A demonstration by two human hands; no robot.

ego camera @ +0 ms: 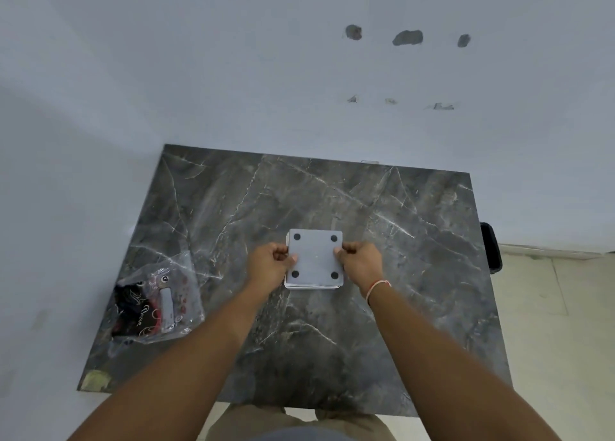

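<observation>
Red-and-white thread band [377, 288] at right hand [362, 263]; khaki trousers [263, 422].

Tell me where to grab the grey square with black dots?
Pinch the grey square at its left and right edges, from both sides, as the left hand and right hand do. It is flat, with straight bare edges.

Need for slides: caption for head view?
The left hand and right hand pinch opposite edges of a grey square stack on a marble table, plastic bag nearby.
</observation>
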